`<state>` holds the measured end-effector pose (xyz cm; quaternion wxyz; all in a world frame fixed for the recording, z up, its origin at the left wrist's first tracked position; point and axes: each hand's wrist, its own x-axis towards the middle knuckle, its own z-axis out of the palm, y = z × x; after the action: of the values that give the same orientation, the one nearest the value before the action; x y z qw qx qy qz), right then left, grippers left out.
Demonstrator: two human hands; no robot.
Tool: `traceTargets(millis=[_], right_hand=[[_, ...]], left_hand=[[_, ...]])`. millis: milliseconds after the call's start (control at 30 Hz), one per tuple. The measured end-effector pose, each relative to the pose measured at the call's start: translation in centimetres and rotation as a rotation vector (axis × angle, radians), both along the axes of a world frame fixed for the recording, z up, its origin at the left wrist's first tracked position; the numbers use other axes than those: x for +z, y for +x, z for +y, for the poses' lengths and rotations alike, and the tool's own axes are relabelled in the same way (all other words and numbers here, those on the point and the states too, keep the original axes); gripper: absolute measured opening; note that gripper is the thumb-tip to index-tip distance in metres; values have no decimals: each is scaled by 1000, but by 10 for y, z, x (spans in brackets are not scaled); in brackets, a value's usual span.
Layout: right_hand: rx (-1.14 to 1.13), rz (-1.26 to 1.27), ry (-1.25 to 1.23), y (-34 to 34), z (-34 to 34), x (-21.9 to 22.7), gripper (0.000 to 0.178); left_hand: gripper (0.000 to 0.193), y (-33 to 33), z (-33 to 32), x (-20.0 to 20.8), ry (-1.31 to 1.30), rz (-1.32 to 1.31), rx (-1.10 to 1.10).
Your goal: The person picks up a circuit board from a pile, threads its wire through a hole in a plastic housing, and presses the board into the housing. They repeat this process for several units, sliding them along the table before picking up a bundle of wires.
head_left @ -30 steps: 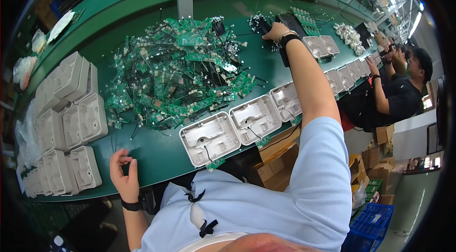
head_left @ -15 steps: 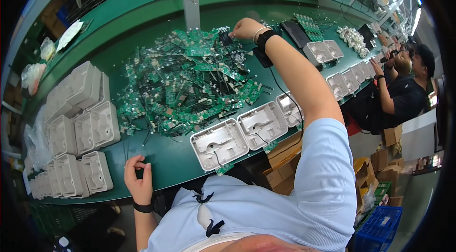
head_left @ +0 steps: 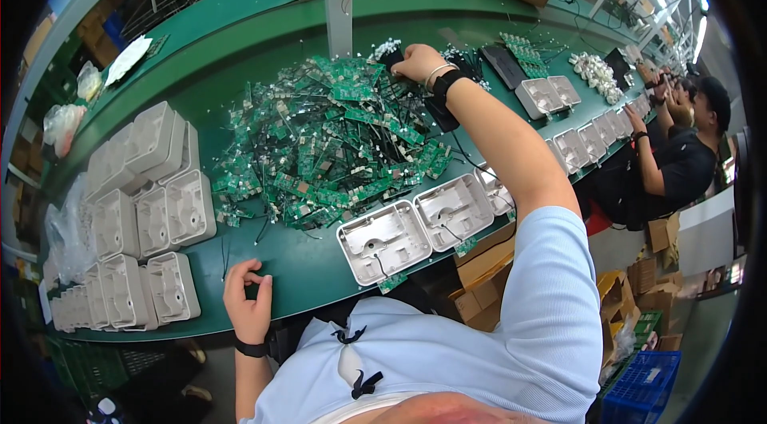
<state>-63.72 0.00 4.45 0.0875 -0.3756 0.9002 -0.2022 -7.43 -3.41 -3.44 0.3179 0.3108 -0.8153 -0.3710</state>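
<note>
At the far side of the bench my right hand (head_left: 419, 65) has its fingers closed on a bundle of black wires (head_left: 391, 56) with small white plugs at the top. It is just beyond a large heap of green circuit boards (head_left: 327, 144) with black wires. My left hand (head_left: 248, 300) hovers at the near bench edge, its fingers loosely curled, thumb apart, holding nothing. Close to it are a few thin black wires (head_left: 224, 258) on the bench. Off-white plastic housings (head_left: 383, 243) stand in a row along the near edge, and a small green board (head_left: 392, 283) hangs by a wire from the closest.
Stacks of off-white housings (head_left: 152, 208) fill the left end of the bench. A grey post (head_left: 339, 17) rises behind the heap. White parts (head_left: 595, 77) are piled farther right, where a co-worker in black (head_left: 679, 160) sits. Cardboard boxes (head_left: 483, 280) stand below the bench.
My right hand has closed round the black wire bundle and lifted it slightly. The view has shifted a little, and my left hand remains by the near edge with its fingers loosely curled.
</note>
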Motion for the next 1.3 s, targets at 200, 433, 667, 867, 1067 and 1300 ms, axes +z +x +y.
traceTargets(millis=[200,433,667,867,1067,1300], right_hand=[[-71,-113,-484,3,15,-2,48],[213,654,-715,29,22,15,52],[-12,279,-962,9,36,57,55],[-71,134,-50,-42,63,49,64],[-109,221,110,-43,50,2,61],[-59,135,216,-29,21,-18,62]], left_hand=[[35,-1,0,1,16,2,-25],[33,0,1,1,16,3,-24],[34,-2,-1,2,13,-3,-26],[34,-4,-1,3,19,1,-27],[33,-4,2,4,13,2,-26],[31,-1,0,1,34,-24,-33]])
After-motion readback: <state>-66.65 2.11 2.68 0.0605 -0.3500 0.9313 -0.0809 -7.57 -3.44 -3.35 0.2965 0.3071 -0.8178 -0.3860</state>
